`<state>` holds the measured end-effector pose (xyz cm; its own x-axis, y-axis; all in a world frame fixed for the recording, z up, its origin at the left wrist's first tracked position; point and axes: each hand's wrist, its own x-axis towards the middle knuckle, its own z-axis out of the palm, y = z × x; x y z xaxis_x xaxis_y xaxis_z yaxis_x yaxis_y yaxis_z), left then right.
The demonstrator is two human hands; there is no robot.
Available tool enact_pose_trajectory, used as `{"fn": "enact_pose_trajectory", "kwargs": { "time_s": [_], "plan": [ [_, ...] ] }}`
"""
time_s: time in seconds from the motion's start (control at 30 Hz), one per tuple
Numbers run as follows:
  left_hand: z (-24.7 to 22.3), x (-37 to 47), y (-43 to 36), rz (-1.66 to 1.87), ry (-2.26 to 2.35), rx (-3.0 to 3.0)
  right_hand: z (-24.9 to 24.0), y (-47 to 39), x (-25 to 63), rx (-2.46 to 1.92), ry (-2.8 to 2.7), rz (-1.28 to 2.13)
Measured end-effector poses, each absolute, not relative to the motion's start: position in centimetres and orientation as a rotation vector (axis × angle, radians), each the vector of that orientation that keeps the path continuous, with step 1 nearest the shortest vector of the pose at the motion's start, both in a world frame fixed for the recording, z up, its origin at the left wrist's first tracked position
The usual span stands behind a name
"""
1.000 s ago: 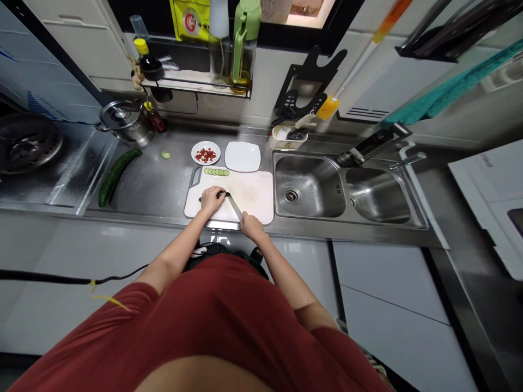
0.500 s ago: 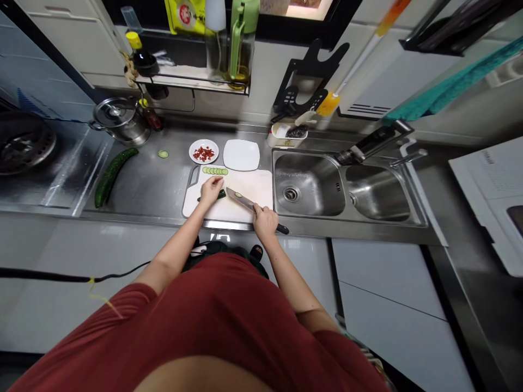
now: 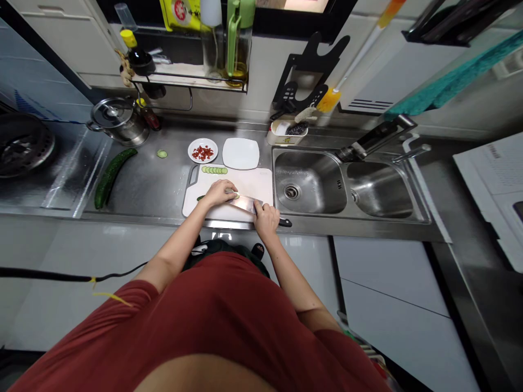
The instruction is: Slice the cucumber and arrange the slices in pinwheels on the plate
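Observation:
My right hand (image 3: 266, 219) is wrapped round the black handle of a kitchen knife (image 3: 247, 204), its blade lying nearly flat over the white cutting board (image 3: 261, 182). At the blade's tip end, my left hand (image 3: 218, 193) has its fingers closed on a thin cucumber slice (image 3: 236, 196) against the metal. Under the left hand, the dark green end of a cut cucumber piece (image 3: 200, 198) peeks out; the rest is hidden. A row of cucumber slices (image 3: 214, 170) overlaps along the board's far edge.
Behind the board stand a plate of chopped red pieces (image 3: 203, 140) and a white square plate (image 3: 241, 153). A whole cucumber (image 3: 114, 177) and a cucumber end (image 3: 162, 154) lie left. A double sink (image 3: 310, 204) adjoins the right; a steel pot (image 3: 134, 130) stands back left.
My left hand has moved right, from above the cucumber piece to the slice on the blade. The knife blade has turned flatter and now catches the light.

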<state>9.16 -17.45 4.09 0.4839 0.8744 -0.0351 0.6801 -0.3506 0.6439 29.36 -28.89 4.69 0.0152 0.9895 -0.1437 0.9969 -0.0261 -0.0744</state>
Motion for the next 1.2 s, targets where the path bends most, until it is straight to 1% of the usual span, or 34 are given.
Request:
{"fn": "enact_pose_trajectory", "kwargs": {
  "time_s": [0.13, 0.3, 0.43, 0.77, 1.2],
  "plan": [
    [3.4, 9.1, -17.3, 0.481, 1.361, 2.014, 5.0, -29.0, 29.4, 2.194, 2.094, -0.329],
    [0.7, 8.2, -15.6, 0.697, 1.696, 1.630, 4.4, -29.6, 30.1, 2.235, 2.045, -0.375],
    [-0.6, 7.8, -13.3, 0.696, 1.878, 1.475, 3.4, -30.1, 30.7, 2.293, 2.018, -0.377],
    [-1.0, 9.2, -9.7, 0.658, 1.978, 1.590, 2.7, -30.5, 31.3, 2.337, 1.977, -0.398],
    [-1.2, 10.4, -8.8, 0.549, 1.976, 1.796, 2.5, -30.1, 31.6, 2.331, 1.993, -0.437]
  ]
}}
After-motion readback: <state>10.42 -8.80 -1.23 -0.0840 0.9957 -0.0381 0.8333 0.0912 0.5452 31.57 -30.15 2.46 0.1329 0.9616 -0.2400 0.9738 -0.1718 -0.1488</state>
